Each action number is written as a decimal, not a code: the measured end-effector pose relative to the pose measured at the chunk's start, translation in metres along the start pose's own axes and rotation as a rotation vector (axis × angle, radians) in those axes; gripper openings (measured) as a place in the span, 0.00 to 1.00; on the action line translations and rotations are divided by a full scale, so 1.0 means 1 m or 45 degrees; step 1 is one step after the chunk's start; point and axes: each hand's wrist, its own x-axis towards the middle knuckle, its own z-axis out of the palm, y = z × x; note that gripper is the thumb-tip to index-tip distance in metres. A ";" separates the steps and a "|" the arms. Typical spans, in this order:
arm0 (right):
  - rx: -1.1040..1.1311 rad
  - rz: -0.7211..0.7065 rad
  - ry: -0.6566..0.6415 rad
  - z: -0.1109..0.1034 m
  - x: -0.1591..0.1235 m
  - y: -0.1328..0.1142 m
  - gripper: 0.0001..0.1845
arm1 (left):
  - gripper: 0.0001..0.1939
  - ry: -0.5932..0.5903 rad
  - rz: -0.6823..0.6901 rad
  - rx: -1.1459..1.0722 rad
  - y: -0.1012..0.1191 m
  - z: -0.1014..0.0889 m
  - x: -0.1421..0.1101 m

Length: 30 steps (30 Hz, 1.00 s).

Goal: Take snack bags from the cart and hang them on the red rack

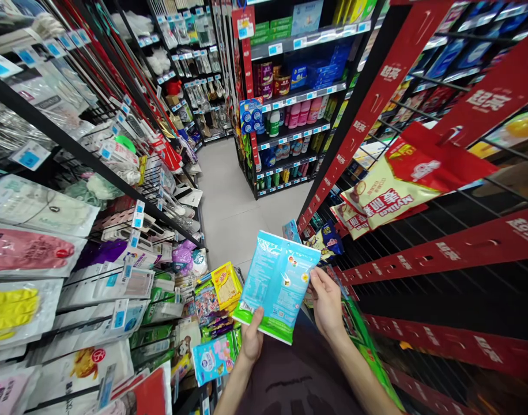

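A light blue snack bag (pixel 275 282) with a green lower edge is held up in front of me, its printed back facing the camera. My left hand (pixel 252 337) grips its lower left edge, thumb on the front. At the right edge, my right hand (pixel 327 302) pinches the bag near its upper half. Below and left of it lie several packets, among them a yellow packet (pixel 226 285) and a blue and pink packet (pixel 213 358). Just behind the bag's upper right, a dark blue snack bag (pixel 327 242) hangs by the rack.
Red-and-black rack strips (pixel 423 253) with hooks stand close on the right, with a red and cream snack bag (pixel 402 178) hanging. Packaged gloves (pixel 26 251) and household goods fill the left shelves. Ahead are a grey floor (pixel 233 216) and a stocked shelf unit (pixel 290 104).
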 end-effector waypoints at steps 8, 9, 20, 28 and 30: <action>0.014 0.048 0.035 -0.004 0.004 0.006 0.14 | 0.38 -0.054 -0.030 0.100 -0.007 -0.010 0.001; 0.015 0.057 0.040 -0.004 0.004 0.006 0.14 | 0.37 -0.055 -0.024 0.126 -0.009 -0.012 0.001; 0.020 0.112 0.060 -0.006 0.006 0.009 0.15 | 0.31 -0.103 0.159 0.502 0.000 -0.017 0.004; -0.029 0.085 0.021 -0.005 0.006 0.007 0.15 | 0.31 -0.071 0.172 0.560 0.010 -0.008 0.002; -0.030 0.074 0.018 -0.005 0.006 0.006 0.15 | 0.32 -0.060 0.175 0.536 0.010 -0.006 0.002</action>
